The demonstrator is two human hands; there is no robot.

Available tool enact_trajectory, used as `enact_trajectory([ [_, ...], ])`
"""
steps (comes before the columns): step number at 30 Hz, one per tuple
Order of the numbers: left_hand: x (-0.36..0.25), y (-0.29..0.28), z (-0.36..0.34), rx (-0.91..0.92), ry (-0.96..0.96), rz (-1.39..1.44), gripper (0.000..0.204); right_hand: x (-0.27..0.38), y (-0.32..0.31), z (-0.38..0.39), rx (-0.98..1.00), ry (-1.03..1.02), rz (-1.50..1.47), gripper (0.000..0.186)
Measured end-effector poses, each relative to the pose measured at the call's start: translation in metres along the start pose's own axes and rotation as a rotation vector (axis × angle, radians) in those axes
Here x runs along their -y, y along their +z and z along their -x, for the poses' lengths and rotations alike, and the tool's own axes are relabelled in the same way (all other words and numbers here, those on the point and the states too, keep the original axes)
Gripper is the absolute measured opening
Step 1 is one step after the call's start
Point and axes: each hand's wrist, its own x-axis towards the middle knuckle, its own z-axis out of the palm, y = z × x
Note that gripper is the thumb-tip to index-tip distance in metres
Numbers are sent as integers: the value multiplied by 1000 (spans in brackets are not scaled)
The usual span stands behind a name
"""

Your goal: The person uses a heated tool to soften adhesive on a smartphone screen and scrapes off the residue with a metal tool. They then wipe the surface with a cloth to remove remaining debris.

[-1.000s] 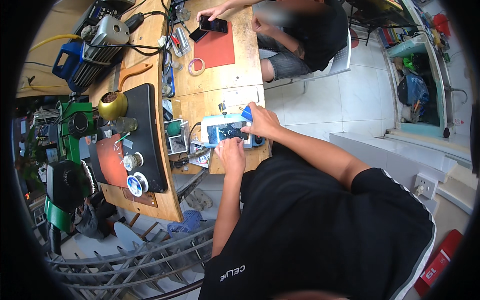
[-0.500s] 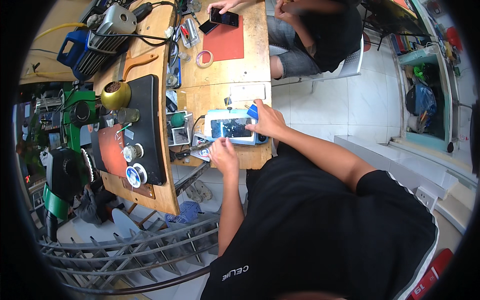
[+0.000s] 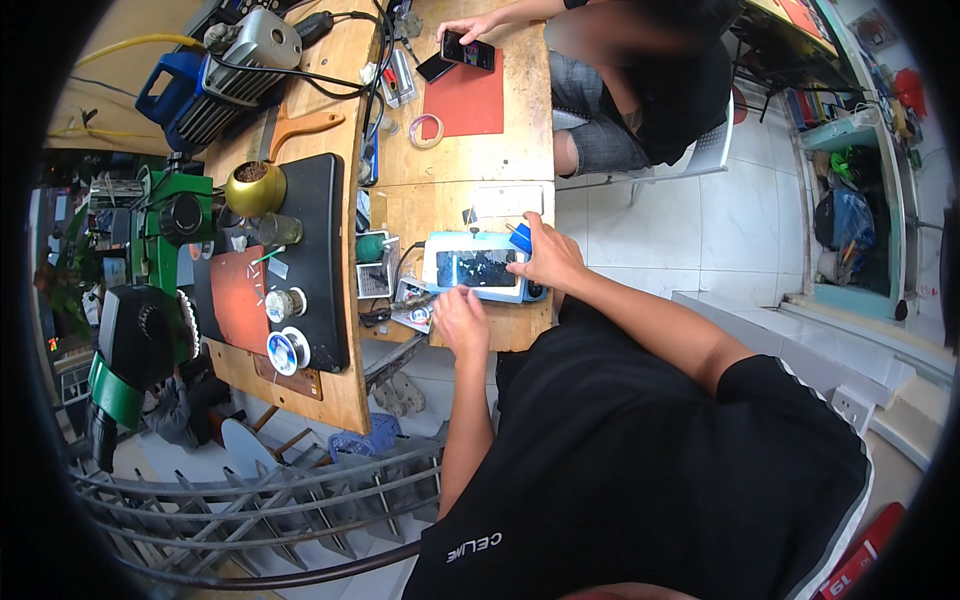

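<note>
Dark panel: it is lying on the flat light-blue device in front of us, white around its edges and showing pale flecks across its surface.
Right hand: we are reaching it over the right end of the device, thumb on the panel, index finger beside a small blue piece.
Left hand: we are keeping its fingers bent, their tips just beside the device's near edge.
Grip: our hands are staying apart from each other; at this size, we cannot quite tell whether either one is closed on anything.
Desk: it is carrying the device near its front edge, with a white rectangular plate lying just beyond.
Red mat: it is lying farther off, a tape ring sitting near its lower left corner.
Co-worker's hand: it is holding a dark phone above that mat.
Black mat: it is stretching along our left, bearing a wire spool and a jar; a gold pot is standing near its far end.
</note>
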Motion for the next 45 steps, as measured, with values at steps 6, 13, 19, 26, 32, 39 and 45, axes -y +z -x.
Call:
enact_trajectory([
  [6, 6, 3, -21, -75, 33, 152, 13, 1, -1, 1, -7, 27, -10, 98],
  [13, -3, 0, -32, -96, 87, 49, 14, 0, 1, 1, 15, 72, -22, 102],
  [19, -9, -7, -21, 15, 123, 9, 12, -2, 1, 2, 19, 92, -34, 103],
  [26, -7, -13, -22, 64, 15, 12, 10, -4, 0, 2, 13, 66, -38, 99],
  [32, 28, -16, -3, 17, -37, 208, 16, -8, 1, -1, 52, 91, -76, 103],
  [39, 52, 17, 44, 100, -343, 424, 16, -15, 2, -4, 91, 121, -81, 108],
  [45, 67, 43, 55, 204, -295, 347, 24, -15, 1, -5, 94, 94, -80, 109],
])
